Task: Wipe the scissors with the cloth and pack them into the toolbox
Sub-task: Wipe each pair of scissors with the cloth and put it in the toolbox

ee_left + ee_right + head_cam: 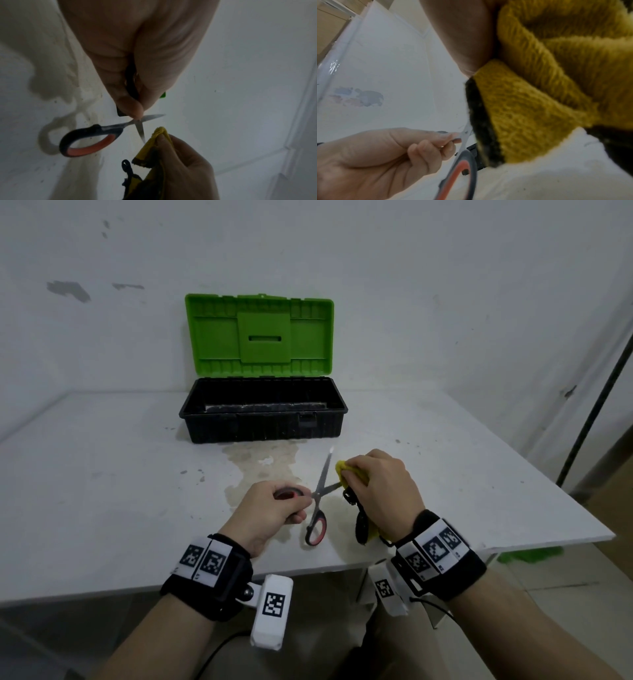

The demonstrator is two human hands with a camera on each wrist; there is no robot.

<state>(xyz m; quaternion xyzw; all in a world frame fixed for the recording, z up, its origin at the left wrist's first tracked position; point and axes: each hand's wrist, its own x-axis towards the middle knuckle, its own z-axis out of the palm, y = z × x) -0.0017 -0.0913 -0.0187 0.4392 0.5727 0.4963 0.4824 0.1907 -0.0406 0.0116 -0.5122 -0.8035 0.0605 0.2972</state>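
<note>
The scissors [321, 487] have black-and-red handles and stand spread open above the white table [102, 474]. My left hand [301, 503] grips one handle loop; the other loop [315, 532] hangs free. My right hand [347, 475] pinches the yellow cloth [342, 466] against one blade, while the other blade points toward the toolbox. In the left wrist view the scissors [109, 127] cross below my left hand [135, 111], the cloth [157, 136] beside a blade tip. The right wrist view shows the cloth [539, 94] close up. The black toolbox [239, 429] stands open, its green lid [260, 333] upright.
A pale stain [260, 460] spreads on the table between the toolbox and my hands. The table's front edge runs just below my wrists. A dark pole [596, 412] leans at the right, and something green [531, 554] lies on the floor past the table's right corner.
</note>
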